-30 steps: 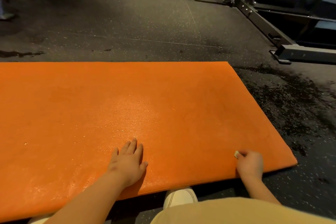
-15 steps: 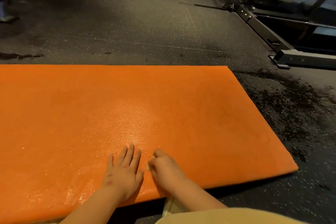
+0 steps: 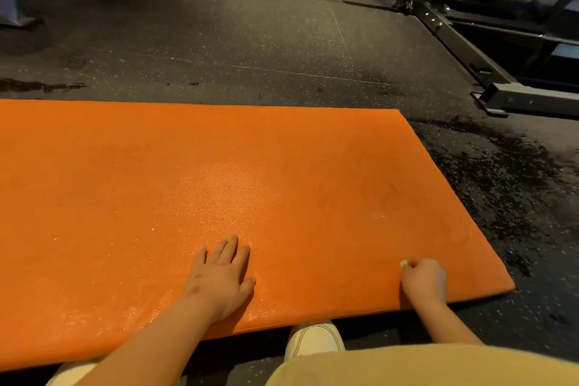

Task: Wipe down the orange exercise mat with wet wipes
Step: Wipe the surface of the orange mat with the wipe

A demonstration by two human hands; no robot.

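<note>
Your mat (image 3: 282,182) lies flat on the floor (image 3: 282,41), its near edge just in front of you. Your left hand (image 3: 219,273) rests flat on it, fingers straight and spread, holding nothing. It likely braces your weight and keeps the mat from sliding. Your right hand (image 3: 424,280) is curled round a wadded wipe (image 3: 404,263), of which only a white scrap shows, and presses it down by the near right corner. Sheen in the middle suggests that part is wiped, while the right end looks dull.
</note>
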